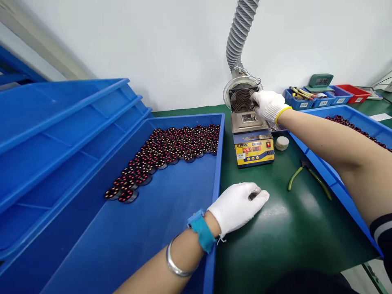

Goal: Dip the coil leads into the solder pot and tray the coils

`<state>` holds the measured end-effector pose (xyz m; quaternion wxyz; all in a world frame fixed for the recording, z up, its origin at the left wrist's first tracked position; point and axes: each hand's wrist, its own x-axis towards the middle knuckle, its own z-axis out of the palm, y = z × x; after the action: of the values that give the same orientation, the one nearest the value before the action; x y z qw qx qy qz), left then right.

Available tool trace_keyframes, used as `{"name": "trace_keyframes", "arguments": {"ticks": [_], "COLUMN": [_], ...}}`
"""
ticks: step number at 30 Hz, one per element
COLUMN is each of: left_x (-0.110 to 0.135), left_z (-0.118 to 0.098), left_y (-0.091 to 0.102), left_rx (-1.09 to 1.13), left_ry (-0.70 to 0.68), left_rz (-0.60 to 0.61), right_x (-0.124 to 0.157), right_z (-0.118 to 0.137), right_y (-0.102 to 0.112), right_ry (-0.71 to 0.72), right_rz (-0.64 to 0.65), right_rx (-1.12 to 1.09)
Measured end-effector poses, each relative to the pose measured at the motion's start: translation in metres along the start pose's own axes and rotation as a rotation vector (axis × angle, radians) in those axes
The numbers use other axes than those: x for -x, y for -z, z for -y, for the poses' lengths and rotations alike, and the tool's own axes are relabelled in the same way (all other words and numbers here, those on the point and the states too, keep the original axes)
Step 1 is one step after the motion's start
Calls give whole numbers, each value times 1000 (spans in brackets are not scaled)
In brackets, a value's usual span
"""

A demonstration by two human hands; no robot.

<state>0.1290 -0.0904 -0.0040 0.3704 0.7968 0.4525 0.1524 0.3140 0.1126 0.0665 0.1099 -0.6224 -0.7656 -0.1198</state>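
My right hand, in a white glove with a yellow cuff, reaches over the solder pot. Its fingers are closed in a pinch beside the round fan guard; a small dark bit shows at the fingertips, too little to name. Lower down, my left hand, also gloved in white, rests at the green table with curled fingers, thumb and forefinger pressed together. Whatever those fingers hold, if anything, is hidden. To its left, a blue tray bears rows of round black parts with red and copper-coloured dots.
Green-handled cutters lie right of the pot, near a round white pad. Another blue tray with dark parts stands at right. Stacked blue trays rise at left. A grey duct hose hangs behind the pot, small bins beyond.
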Motion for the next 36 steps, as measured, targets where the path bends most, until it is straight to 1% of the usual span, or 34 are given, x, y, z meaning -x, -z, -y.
{"name": "trace_keyframes", "arguments": {"ticks": [5,9,15,19,22,25,27,31,34,36], "left_x": [0,0,1,1,0,-3,-6,-11,-12,-11], "left_z": [3,4,4,3,2,2,2,4,6,6], "left_y": [-2,-3,-4,-3,-2,0,2,4,5,5], "left_rx": [-10,-22,-19,46,225,517,692,946,1041,1056], "left_ry": [1,-6,-3,-4,44,143,178,189,181,174], "left_rz": [22,26,32,12,-92,-252,-353,-515,-576,-584], "right_x": [-3,-2,-2,0,8,28,48,93,119,128], "right_z": [9,14,15,12,12,18,26,47,59,62], "right_y": [-3,-4,-3,5,13,18,17,6,2,3], "right_ry": [58,79,98,67,29,-8,-4,35,48,43], "right_rz": [67,83,72,22,-51,-66,-15,152,232,324], "right_rx": [77,123,142,73,-73,-303,-479,-804,-901,-944]}}
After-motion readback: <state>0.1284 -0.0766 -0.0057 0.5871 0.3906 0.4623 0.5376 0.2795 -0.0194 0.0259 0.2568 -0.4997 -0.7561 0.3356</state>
